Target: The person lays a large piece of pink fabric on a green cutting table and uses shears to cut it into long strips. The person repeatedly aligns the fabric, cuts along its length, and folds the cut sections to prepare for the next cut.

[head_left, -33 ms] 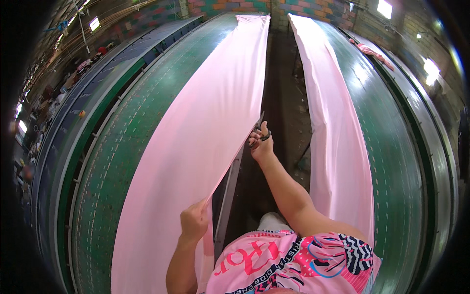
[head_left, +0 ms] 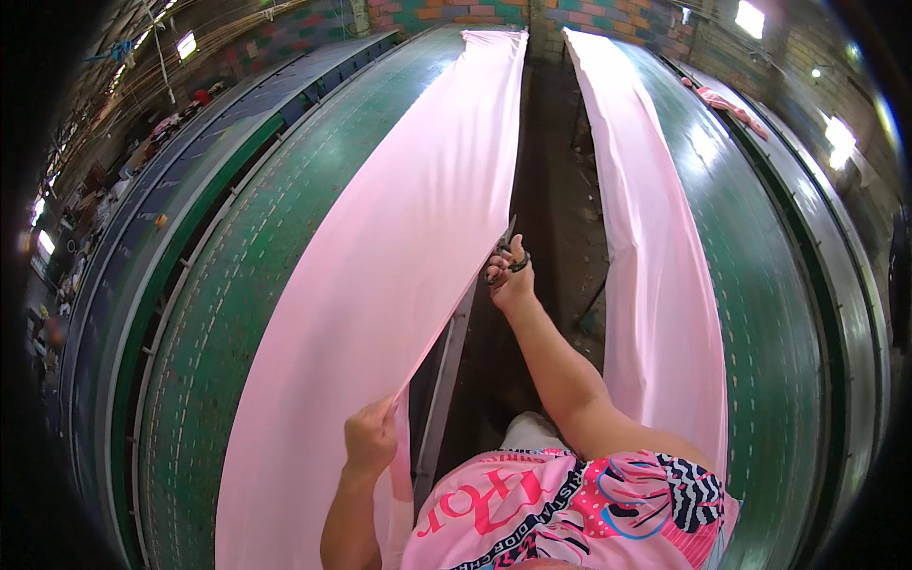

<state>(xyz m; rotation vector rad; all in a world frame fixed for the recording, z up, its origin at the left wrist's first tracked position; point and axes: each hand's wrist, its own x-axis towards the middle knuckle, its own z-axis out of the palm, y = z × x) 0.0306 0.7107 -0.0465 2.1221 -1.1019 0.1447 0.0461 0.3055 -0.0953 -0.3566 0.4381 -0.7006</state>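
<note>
A long sheet of pale pink fabric [head_left: 351, 275] lies along the green table to my left, its right edge hanging over the side. My left hand [head_left: 370, 438] is closed on that edge close to me, pulling it into a taut line. Farther along the same edge, my right hand [head_left: 510, 275] grips a pair of dark-handled scissors [head_left: 510, 231], thumb raised at the handle. The blades point away from me, right beside the fabric's edge. Whether the fabric lies between them I cannot tell.
A second pink fabric strip [head_left: 649, 256] drapes over the inner edge of the green table [head_left: 760, 380] on my right. A dark aisle floor [head_left: 551, 218] runs between the tables. More long tables stand on both sides, and a crumpled pink cloth [head_left: 727, 103] lies at the far right.
My left hand has shifted slightly down and left with the fabric edge. The right hand and scissors stay almost in place; the whole view has drifted a little.
</note>
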